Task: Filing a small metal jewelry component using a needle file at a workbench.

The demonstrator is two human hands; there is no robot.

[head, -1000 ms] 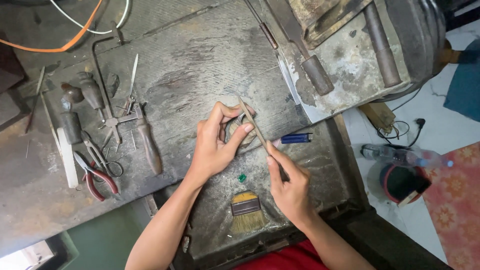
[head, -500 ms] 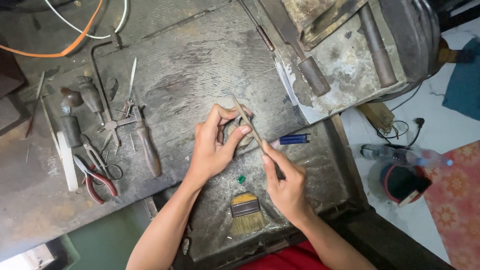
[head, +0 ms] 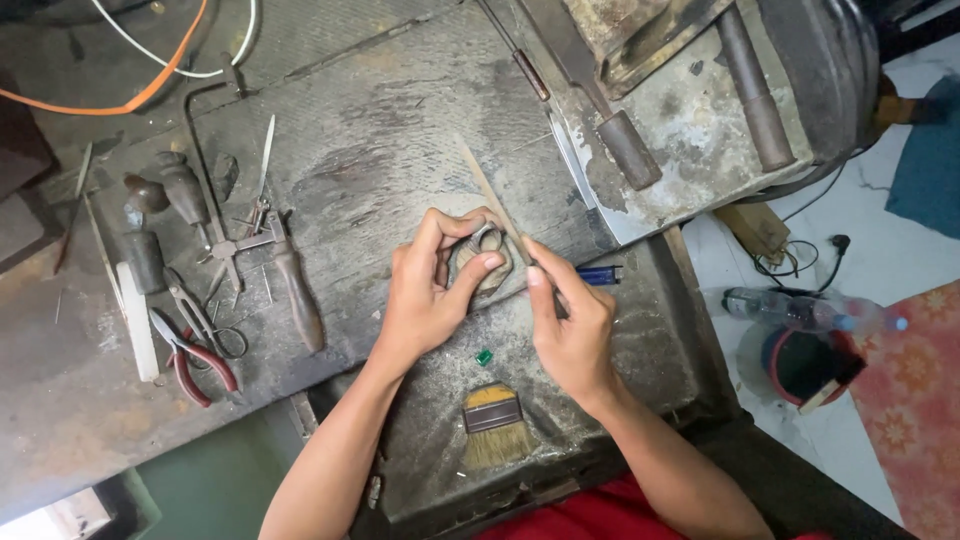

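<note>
My left hand (head: 430,290) pinches a small ring-shaped metal piece (head: 487,243) against a worn bench peg at the middle of the grey workbench (head: 380,150). My right hand (head: 570,325) grips a thin long file (head: 490,195) that slants up and left across the piece. A small green stone (head: 484,356) lies on the bench just below my hands, and a short flat brush (head: 494,425) lies nearer to me.
Red-handled pliers (head: 195,362), scissors (head: 205,320), a jeweller's saw frame (head: 215,190) and a wooden-handled tool (head: 298,290) lie at the left. A blue lighter (head: 600,274) sits right of my hands. A plastic bottle (head: 800,310) and a small bin (head: 805,365) are on the floor.
The file has slid up and away across the piece as my right hand pushed forward toward my left hand. My left hand keeps its grip.
</note>
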